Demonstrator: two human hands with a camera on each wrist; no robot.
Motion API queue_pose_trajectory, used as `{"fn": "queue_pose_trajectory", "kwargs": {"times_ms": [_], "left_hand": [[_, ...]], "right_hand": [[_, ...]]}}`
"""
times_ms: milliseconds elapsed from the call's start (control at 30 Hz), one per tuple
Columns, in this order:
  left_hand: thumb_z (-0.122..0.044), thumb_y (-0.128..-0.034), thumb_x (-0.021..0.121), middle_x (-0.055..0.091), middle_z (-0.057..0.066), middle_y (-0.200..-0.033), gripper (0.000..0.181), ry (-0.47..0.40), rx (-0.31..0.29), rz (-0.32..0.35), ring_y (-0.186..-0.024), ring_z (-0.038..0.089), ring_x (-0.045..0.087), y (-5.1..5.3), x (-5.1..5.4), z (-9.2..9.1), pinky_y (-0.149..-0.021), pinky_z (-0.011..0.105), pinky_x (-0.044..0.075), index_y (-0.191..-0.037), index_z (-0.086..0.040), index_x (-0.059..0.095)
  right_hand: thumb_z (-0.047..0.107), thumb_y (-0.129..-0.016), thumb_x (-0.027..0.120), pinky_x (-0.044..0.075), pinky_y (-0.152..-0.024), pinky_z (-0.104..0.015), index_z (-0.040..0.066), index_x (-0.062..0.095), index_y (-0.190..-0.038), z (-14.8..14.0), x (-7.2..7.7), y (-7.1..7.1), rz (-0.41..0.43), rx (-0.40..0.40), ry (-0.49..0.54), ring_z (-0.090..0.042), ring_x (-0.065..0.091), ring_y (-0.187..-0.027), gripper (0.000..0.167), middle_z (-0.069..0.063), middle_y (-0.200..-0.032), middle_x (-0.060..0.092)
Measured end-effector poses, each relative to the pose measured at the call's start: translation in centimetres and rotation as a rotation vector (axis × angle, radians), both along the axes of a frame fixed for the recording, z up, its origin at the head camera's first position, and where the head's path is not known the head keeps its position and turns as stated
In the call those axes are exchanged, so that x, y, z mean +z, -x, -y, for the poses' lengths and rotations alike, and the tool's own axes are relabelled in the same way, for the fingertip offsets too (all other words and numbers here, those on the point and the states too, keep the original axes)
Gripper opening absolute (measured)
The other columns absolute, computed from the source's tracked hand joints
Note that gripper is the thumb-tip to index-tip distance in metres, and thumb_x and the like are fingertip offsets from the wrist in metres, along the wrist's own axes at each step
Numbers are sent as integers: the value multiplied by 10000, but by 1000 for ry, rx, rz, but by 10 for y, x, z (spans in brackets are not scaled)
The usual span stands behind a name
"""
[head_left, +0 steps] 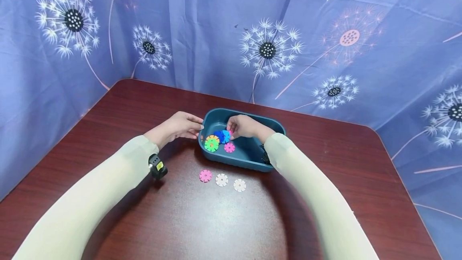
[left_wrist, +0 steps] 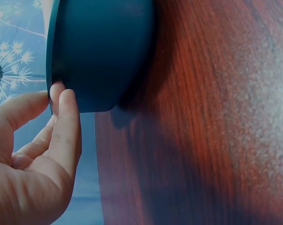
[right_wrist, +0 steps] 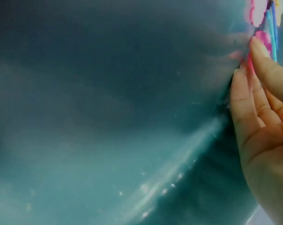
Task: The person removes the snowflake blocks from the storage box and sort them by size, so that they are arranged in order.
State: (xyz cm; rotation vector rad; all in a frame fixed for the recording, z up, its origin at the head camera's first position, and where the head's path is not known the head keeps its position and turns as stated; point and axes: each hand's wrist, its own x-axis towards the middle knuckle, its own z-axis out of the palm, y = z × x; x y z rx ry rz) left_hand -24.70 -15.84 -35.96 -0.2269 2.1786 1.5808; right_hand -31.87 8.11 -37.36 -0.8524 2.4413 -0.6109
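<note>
A teal plastic basin stands on the table, with several notched plastic discs gathered at its left end. My left hand pinches the basin's left rim; in the left wrist view, the thumb and fingers meet at the edge. Inside the basin, my right hand holds a pink notched disc between thumb and fingers, partly hidden by them. Close to it lie blue discs, a green disc over an orange one, and another pink disc.
In front of the basin, a pink disc and two white discs lie in a row on the dark red wooden table. A blue curtain with dandelion prints hangs behind the table and along its sides.
</note>
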Motion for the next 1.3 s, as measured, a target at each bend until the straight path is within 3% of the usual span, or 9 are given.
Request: {"fn": "queue_pose_trajectory", "kwargs": {"times_ms": [300, 533, 900, 1133, 1300], "left_hand": [[-96, -1010, 628, 701, 157, -1106, 447, -7, -9, -8, -688, 60, 654, 0, -1, 0, -879, 315, 643, -1431, 33, 549], [-99, -1012, 626, 697, 163, -1118, 449, -3, -14, -6, -699, 60, 656, -1, -2, 1, -846, 286, 648, -1433, 33, 545], [-102, -1009, 634, 689, 183, -1170, 462, -1, -7, -1, -705, 64, 662, 0, 2, 2, -841, 281, 647, -1441, 29, 539], [-105, -1012, 632, 695, 155, -1132, 457, -7, -8, 4, -700, 61, 656, 1, 1, 1, -830, 269, 648, -1441, 24, 542], [-105, -1017, 622, 688, 170, -1155, 452, -7, -11, 1, -696, 59, 651, 0, -1, 1, -828, 268, 648, -1440, 31, 539]], "right_hand": [[-6, -952, 672, 650, -876, -360, -25, 734, -1030, -9, 5, 6, 21, -61, 59, -223, 732, -888, 101, -196, -1040, 745], [23, -948, 696, 648, -875, -357, -19, 750, -1031, -13, 11, 6, 50, -91, 46, -211, 752, -876, 107, -196, -1053, 759], [17, -927, 720, 650, -866, -354, -34, 759, -1016, -15, 25, 10, 17, -111, 78, -195, 755, -851, 109, -204, -1037, 772], [54, -936, 724, 638, -913, -381, -21, 754, -1047, -18, 41, 8, 34, -140, 87, -226, 754, -908, 137, -197, -1068, 765], [54, -945, 714, 634, -918, -398, -41, 737, -1051, -21, 57, 2, 53, -155, 138, -343, 748, -971, 144, -216, -1060, 759]]}}
